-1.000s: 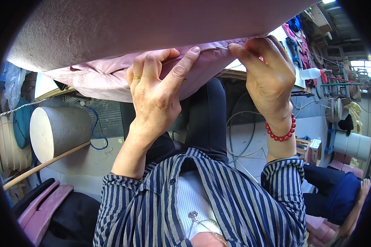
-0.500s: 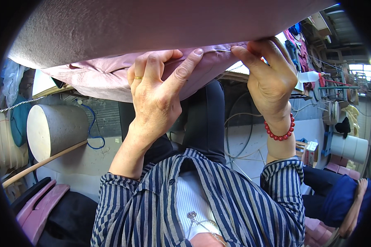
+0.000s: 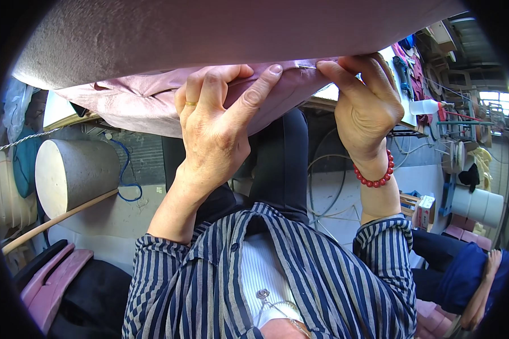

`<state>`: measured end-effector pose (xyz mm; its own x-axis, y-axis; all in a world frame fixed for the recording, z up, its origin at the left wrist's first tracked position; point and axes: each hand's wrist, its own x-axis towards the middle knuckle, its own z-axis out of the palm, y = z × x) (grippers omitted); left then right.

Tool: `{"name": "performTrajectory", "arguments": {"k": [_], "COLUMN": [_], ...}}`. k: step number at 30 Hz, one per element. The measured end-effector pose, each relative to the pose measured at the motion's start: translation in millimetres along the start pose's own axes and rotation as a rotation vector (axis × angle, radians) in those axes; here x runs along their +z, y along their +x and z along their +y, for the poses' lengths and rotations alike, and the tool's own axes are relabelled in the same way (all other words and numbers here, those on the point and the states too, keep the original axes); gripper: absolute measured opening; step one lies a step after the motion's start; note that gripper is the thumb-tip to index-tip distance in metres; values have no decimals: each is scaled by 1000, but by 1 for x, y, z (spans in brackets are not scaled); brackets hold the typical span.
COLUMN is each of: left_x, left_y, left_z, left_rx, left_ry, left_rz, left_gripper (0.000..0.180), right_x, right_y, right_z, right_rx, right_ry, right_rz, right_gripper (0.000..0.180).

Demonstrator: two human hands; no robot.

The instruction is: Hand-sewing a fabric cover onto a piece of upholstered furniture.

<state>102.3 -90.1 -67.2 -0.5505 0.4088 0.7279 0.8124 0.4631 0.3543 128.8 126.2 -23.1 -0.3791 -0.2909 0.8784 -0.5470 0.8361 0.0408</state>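
A large pink plush upholstered piece (image 3: 209, 34) spans the top of the view, with looser pink fabric (image 3: 144, 107) hanging below it. My left hand (image 3: 212, 124) grips that fabric, fingers bent into it and thumb stretched along it near the seam. A thin needle (image 3: 307, 68) lies at the seam, to the right of my left thumb. Its right end meets the pinched thumb and fingertips of my right hand (image 3: 367, 99). The other fingers of my right hand are curled up under the upholstered piece, their tips partly hidden.
A pale cylinder (image 3: 76, 175) and a wooden pole (image 3: 62, 220) are at the left, near a blue cord (image 3: 127, 169). A clear bottle (image 3: 424, 107) stands at the right. Another person's arm (image 3: 483, 288) shows at lower right; hoses (image 3: 336, 192) lie on the floor.
My right hand has shifted slightly left and down, closer to the seam, and less of the needle shows. My left hand stays nearly in place on the fabric.
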Motion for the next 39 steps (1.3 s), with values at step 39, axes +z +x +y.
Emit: {"name": "performTrajectory", "arguments": {"k": [39], "left_x": [11], "left_y": [-3], "left_z": [-3], "left_rx": [27], "left_ry": [-102], "left_rz": [164], "left_gripper": [47], "right_x": [15], "right_y": [17], "right_z": [-39], "right_rx": [183], "right_ry": [-146], "right_rz": [40], "right_gripper": [21]}}
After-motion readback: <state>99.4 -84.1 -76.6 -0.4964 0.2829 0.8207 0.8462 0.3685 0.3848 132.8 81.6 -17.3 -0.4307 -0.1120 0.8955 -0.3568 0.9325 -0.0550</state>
